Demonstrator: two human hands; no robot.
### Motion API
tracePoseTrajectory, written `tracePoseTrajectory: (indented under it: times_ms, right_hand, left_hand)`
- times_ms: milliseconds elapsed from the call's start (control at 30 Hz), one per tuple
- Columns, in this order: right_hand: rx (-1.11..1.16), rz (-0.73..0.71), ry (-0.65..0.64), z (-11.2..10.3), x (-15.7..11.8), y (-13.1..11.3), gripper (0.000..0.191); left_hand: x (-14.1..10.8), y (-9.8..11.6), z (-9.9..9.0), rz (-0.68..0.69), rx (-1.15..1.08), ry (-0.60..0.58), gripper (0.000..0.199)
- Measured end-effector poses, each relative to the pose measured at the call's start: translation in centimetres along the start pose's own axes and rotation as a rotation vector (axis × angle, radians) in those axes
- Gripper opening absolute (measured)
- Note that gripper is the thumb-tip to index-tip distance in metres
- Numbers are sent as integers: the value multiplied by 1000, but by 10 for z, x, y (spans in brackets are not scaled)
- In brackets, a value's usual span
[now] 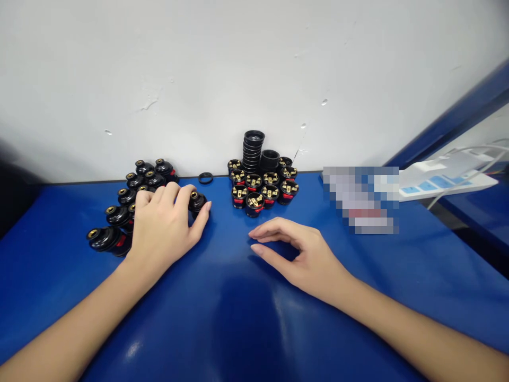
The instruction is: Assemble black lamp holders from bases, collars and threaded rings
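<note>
My left hand [165,220] reaches over a group of black domed lamp holders [107,239], each topped by a brass threaded collar. Between its thumb and fingers is one black lamp holder [196,201], partly hidden by the fingers and low at the table. Over the blue table, my right hand [296,252] is curved with thumb and fingertips apart and nothing between them. Just beyond it stand several black socket bodies [255,202] with brass contacts facing up and red side parts.
Behind the socket bodies rise a stack of black rings [253,151] and a shorter black ring piece [270,159]. One loose black ring [205,178] lies near the white wall [199,85]. A blurred-out item [361,201] and a white power strip [449,180] with cables are at right.
</note>
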State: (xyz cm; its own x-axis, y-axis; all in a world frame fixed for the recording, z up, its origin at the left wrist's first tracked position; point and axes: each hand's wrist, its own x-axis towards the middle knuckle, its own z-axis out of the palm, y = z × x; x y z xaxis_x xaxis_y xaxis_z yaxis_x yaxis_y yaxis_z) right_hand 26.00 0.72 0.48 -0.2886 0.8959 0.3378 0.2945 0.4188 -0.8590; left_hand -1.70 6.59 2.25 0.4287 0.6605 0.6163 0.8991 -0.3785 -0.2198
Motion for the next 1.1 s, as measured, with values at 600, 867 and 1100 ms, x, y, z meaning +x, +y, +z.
tracePoseTrajectory:
  times_ms: [600,867,1100]
  right_hand:
    - [-14,-21,0,1,1,1,10]
    - [-18,-37,-7,1,1,0,8]
    - [-25,-37,-10,0,1,0,9]
  left_hand:
    - [-3,17,-1,123,-5,-90,34]
    - [-12,8,19,-15,-110,-226,60]
    - [-14,6,26,-47,-172,-268,67]
